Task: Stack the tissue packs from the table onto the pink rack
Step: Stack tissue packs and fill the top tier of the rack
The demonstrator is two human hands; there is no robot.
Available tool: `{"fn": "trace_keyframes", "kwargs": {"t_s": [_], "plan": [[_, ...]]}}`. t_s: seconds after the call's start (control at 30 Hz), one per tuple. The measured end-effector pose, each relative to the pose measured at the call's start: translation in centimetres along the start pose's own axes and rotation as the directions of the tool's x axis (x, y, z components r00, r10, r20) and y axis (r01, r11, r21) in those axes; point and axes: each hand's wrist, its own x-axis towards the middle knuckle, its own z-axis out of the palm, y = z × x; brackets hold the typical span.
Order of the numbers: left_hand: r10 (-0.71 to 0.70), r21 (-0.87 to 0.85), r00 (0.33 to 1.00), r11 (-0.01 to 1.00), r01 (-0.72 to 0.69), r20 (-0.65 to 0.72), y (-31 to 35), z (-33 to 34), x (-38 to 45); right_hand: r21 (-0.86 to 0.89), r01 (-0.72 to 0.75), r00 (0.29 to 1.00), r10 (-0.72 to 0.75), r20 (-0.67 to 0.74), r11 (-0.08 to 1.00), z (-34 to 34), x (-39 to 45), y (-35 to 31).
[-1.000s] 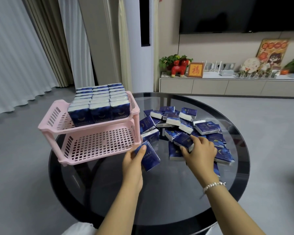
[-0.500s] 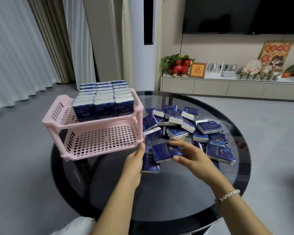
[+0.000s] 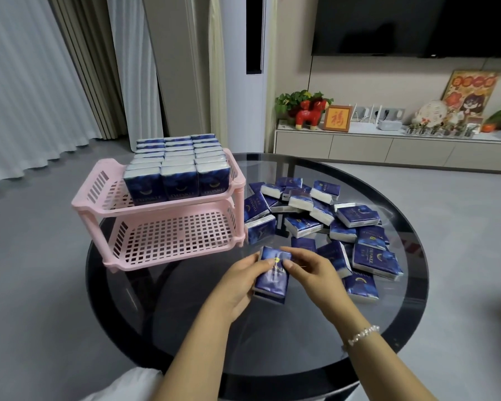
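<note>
I've got the round glass table [image 3: 272,342] filling most of my view, dark rim all the way round, and on its left side stands the pink rack [image 3: 168,209] with two tiers. The top tier is packed with upright tissue packs [image 3: 177,169] in three rows running front to back, while the lower tier [image 3: 177,238] shows only its bare grid floor. To the right of the rack, a loose heap of packs [image 3: 324,218] lies scattered flat and tilted across the glass — some overlapping, one leaning right against the rack's corner post. Now down to the hands, near the middle of the table just in front of the rack: both are on the same small stack of packs [image 3: 272,279], which looks like two lying one on top of the other. My left hand [image 3: 240,282] curls round the stack's left edge with the thumb on top, and my right hand [image 3: 313,273] pinches the upper end — thumb and fingertips on the top pack. Whether the stack rests on the glass or is held just above it, I can't tell. On the right wrist there's a bead bracelet [image 3: 362,334].
</note>
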Motion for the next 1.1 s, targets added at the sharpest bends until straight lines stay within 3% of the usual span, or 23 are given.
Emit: {"fn": "trace_keyframes", "kwargs": {"t_s": [0.07, 0.2, 0.3, 0.37, 0.4, 0.57, 0.67, 0.73, 0.9, 1.03, 1.1], "plan": [[0.013, -0.002, 0.999, 1.000, -0.013, -0.046, -0.1, 0.1, 0.1, -0.088, 0.020, 1.000, -0.021, -0.014, 0.996, 0.4, 0.3, 0.0], [0.078, -0.088, 0.981, 0.992, -0.094, -0.175, -0.1, -0.1, 0.3, -0.442, -0.006, 0.965, -0.111, -0.239, 0.897, -0.6, 1.9, 0.0], [0.112, -0.122, 0.966, 0.982, -0.143, -0.232, 0.1, -0.4, 0.4, -0.749, -0.073, 0.979, -0.095, -0.178, 0.658, -2.2, 3.5, -0.2], [0.119, -0.135, 0.963, 0.979, -0.155, -0.243, 0.1, -0.5, 0.5, -0.873, -0.088, 0.996, 0.013, -0.093, 0.479, -2.7, 4.5, -0.7], [0.121, -0.137, 0.963, 0.978, -0.157, -0.239, 0.1, -0.4, 0.4, -0.889, -0.098, 0.994, 0.077, -0.071, 0.448, -2.9, 5.0, -1.0], [0.110, -0.145, 0.966, 0.979, -0.147, -0.232, 0.2, -0.5, 0.4, -0.886, -0.110, 0.967, 0.254, 0.009, 0.450, -3.5, 6.5, -2.3], [0.101, -0.162, 0.965, 0.976, -0.143, -0.242, 0.2, -0.6, 0.5, -0.801, -0.162, 0.948, 0.318, 0.036, 0.576, -3.5, 5.7, -2.8], [0.102, -0.168, 0.961, 0.974, -0.149, -0.256, 0.1, -0.7, 0.6, -0.810, -0.128, 0.951, 0.302, 0.063, 0.572, -3.2, 4.9, -2.9], [0.115, -0.116, 0.939, 0.980, -0.160, -0.323, -0.1, -1.1, 0.8, -0.924, 0.050, 0.954, 0.256, 0.156, 0.378, -2.0, 3.1, -2.0], [0.131, -0.086, 0.931, 0.982, -0.169, -0.340, -0.2, -1.1, 0.9, -0.921, 0.075, 0.984, 0.124, 0.131, 0.381, -2.0, 2.7, -1.7], [0.136, -0.089, 0.932, 0.980, -0.176, -0.336, -0.3, -1.0, 0.8, -0.866, 0.125, 0.958, 0.168, 0.232, 0.483, -2.4, 2.7, -1.6]]}}
